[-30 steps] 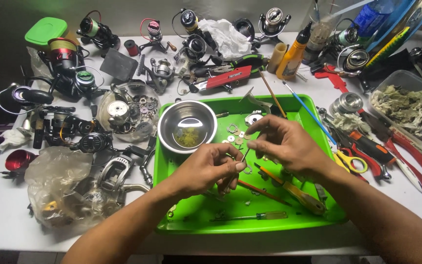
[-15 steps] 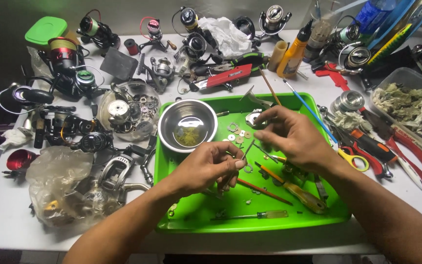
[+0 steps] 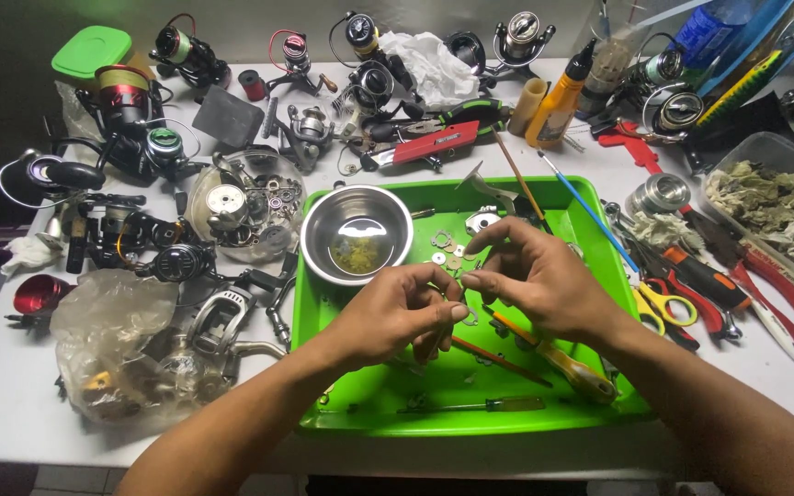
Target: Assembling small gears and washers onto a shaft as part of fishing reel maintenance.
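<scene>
Green plastic frames your work: a shallow tray (image 3: 374,418) sits on the white counter (image 3: 11,386), and both your hands meet above its middle. Your left hand (image 3: 397,312) is curled nearly closed, thumb and fingertips pinched together around something small; the pictures do not show clearly what it is. Your right hand (image 3: 535,280) faces it, fingers bent and pinched too, its fingertips almost touching those of the left; whether it grips a part of its own I cannot tell.

Just beyond your fingers, small metal washers (image 3: 441,246) lie scattered on the tray floor. A steel bowl (image 3: 357,231) with a little yellowish residue stands in the tray's far left corner. Under your right hand lie an orange-handled tool (image 3: 573,372) and a thin red-shafted tool (image 3: 500,360), and a slim screwdriver (image 3: 484,404) rests near the tray's front edge.

To the left of the tray, fishing reels (image 3: 176,262) and a crumpled clear bag (image 3: 117,349) crowd the counter. To the right lie yellow-handled scissors (image 3: 668,303) and red-handled pliers (image 3: 774,294).
</scene>
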